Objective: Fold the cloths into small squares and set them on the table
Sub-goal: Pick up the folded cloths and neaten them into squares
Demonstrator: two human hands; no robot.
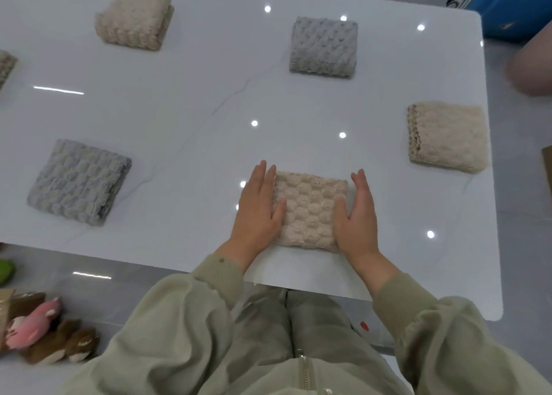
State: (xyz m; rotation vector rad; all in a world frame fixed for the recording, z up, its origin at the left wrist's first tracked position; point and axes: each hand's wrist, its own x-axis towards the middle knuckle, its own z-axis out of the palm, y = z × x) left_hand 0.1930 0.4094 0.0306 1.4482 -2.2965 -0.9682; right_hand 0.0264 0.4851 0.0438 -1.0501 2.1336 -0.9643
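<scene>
A beige bubble-textured cloth (309, 209), folded into a small square, lies near the front edge of the white table (194, 119). My left hand (258, 207) lies flat against its left side, fingers straight, thumb resting on the cloth. My right hand (357, 213) presses flat against its right side, thumb on top. Other folded squares lie on the table: a grey one (79, 182) at the left, a beige one (136, 21) at the far left, a grey one (324, 46) at the far middle, a beige one (446, 136) at the right.
Part of another folded cloth (5, 65) shows at the left edge. Plush toys (44, 332) lie on the floor at the lower left. A blue case (507, 3) stands beyond the table's far right corner.
</scene>
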